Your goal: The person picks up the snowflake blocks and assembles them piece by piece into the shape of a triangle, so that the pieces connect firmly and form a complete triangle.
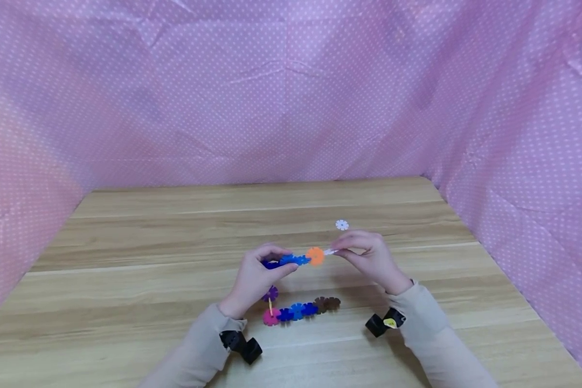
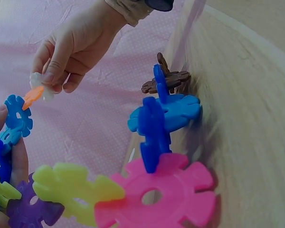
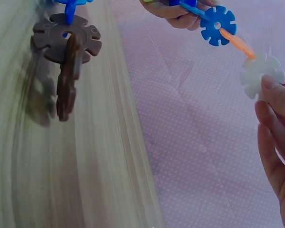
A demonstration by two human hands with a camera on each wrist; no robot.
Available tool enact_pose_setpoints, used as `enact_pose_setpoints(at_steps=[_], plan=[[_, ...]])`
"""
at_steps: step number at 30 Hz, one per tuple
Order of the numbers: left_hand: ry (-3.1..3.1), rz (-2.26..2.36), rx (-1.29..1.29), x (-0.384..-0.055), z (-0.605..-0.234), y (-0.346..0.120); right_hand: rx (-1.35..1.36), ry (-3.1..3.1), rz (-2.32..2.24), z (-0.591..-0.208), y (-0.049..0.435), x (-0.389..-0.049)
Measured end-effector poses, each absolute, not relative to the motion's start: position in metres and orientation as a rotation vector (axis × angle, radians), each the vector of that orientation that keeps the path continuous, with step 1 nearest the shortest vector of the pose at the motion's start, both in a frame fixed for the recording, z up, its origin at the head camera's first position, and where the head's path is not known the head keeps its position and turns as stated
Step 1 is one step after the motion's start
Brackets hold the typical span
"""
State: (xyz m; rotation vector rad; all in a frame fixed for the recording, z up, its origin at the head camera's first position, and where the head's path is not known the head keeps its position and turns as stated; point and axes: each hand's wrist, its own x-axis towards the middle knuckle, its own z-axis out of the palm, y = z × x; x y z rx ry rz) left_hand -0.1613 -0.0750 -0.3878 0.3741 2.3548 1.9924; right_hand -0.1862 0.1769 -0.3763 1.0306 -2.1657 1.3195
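Note:
A chain of slotted snowflake discs curves from the table up into both hands. My left hand [image 1: 257, 277] grips its raised part around the blue discs [image 1: 295, 260], thumb in front. Beyond them sits an orange disc [image 1: 315, 256], joined edge-on to a white disc [image 3: 262, 75]. That white disc is pinched between thumb and fingers of my right hand [image 1: 368, 256]. Lower down, a purple disc [image 1: 270, 293] and a yellow-green one [image 2: 76, 190] lead to a pink disc [image 2: 156, 194]. From there blue discs [image 1: 297, 311] and brown discs [image 1: 327, 304] run right along the table.
A loose white disc [image 1: 341, 224] lies on the wooden table [image 1: 174, 226], just past my right hand. Pink dotted cloth [image 1: 271, 108] hangs behind the table and along both sides. Each wrist wears a black camera.

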Motion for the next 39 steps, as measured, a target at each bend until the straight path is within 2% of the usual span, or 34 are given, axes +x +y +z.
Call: enact_pose_setpoints(at_steps=[24, 39], plan=[[2.353, 1.994, 0.431, -0.1588, -0.386, -0.074, 1.053, -2.063, 1.433, -0.3763, 0.1741, -0.1818], [2.283, 2.044, 0.365, -0.1581, -0.3865, -0.0734, 1.104, -1.902, 1.503, -0.3816, 0.1667, -0.1822]])
